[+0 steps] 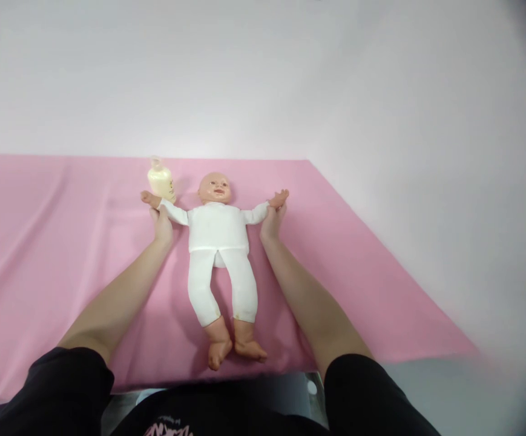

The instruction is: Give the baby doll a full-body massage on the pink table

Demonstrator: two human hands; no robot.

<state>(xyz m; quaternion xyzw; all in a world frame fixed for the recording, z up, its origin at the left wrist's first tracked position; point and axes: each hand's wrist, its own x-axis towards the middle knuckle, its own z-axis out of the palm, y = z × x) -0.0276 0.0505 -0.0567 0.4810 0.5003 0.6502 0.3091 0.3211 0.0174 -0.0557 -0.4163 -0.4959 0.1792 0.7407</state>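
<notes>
A baby doll (pixel 218 227) with a white cloth body lies on its back, head at the far end and feet toward me. Both its arms are stretched out sideways. My left hand (pixel 161 224) grips the doll's arm on the left near the wrist, the fingers partly hidden beneath it. On the other side, my right hand (pixel 272 221) is closed round the doll's other forearm, just below its small hand. Right behind the doll's left-side arm stands a pump bottle (pixel 160 181) of pale yellow liquid.
A pink cloth (pixel 335 254) covers the table, with creases on the left. White walls (pixel 244 79) rise behind it and on the right. The table's front edge lies close to my body.
</notes>
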